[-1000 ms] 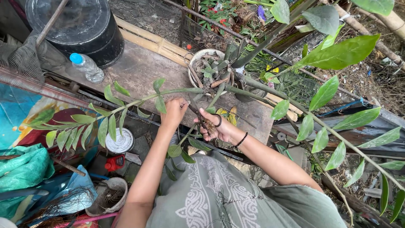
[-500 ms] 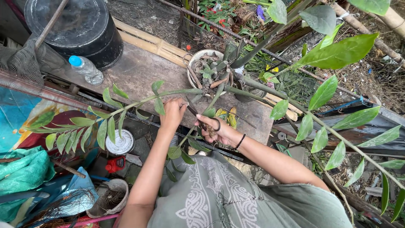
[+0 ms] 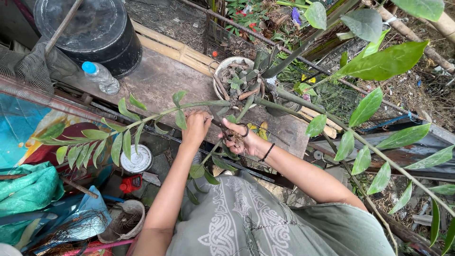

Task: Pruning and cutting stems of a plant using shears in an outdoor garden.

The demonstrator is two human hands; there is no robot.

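Left hand (image 3: pixel 195 127): centre of frame, fingers pinched narrow around a long green stem (image 3: pixel 156 114) that runs leftward with paired leaves.

Right hand (image 3: pixel 241 140): just right of the left hand, fingers closed on dark scissors (image 3: pixel 232 130), thumb through a loop handle; blades point up-left toward the stem base. A black bead bracelet (image 3: pixel 268 151) sits on this wrist.

White pot (image 3: pixel 222 66): upper centre, just above both hands, standing on the worktop (image 3: pixel 156 76); holds soil, short stubs and several thick stalks leaning away to the right.

Long leafy stalks (image 3: pixel 369 106): right half of frame, arching from the pot toward the lower right.

Clear plastic bottle (image 3: pixel 100 78), blue cap: upper left, lying on the worktop beside a black barrel (image 3: pixel 95 33).

White round lid (image 3: pixel 135 159): left of centre, below the worktop edge, near a small red object (image 3: pixel 131 183).

Teal cloth (image 3: pixel 31 189): lower left.

Grey patterned garment (image 3: pixel 246 218): bottom centre, on the person.
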